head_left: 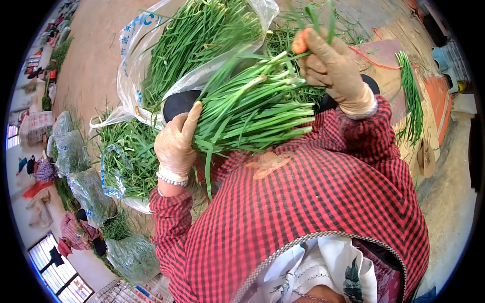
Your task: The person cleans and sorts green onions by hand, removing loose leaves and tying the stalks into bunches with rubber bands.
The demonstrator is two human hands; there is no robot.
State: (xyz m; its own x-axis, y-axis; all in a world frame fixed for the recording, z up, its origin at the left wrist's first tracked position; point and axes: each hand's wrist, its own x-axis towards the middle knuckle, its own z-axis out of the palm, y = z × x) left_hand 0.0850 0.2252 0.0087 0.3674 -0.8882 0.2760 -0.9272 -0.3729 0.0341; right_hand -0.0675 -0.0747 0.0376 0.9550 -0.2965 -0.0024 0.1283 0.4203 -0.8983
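A thick bunch of green leafy stalks [257, 106] lies across my lap, pale cut ends to the right. My left hand [176, 144], in a pale glove with a beaded bracelet at the wrist, is wrapped round its leafy left side. Raised above the cut ends, my gloved right hand [331, 68] pinches a few short green blades [317, 22] between thumb and fingers. An orange tip shows on one finger or thumb there. Behind the bunch, a clear plastic bag [134, 55] holds many more stalks.
Loose greens [129, 161] lie beside the bag at left. On a board [389, 76] at right rests a small bunch of stalks [411, 101], near a red string [374, 59]. Filled plastic bags [93, 194] line the far left, with people beyond them.
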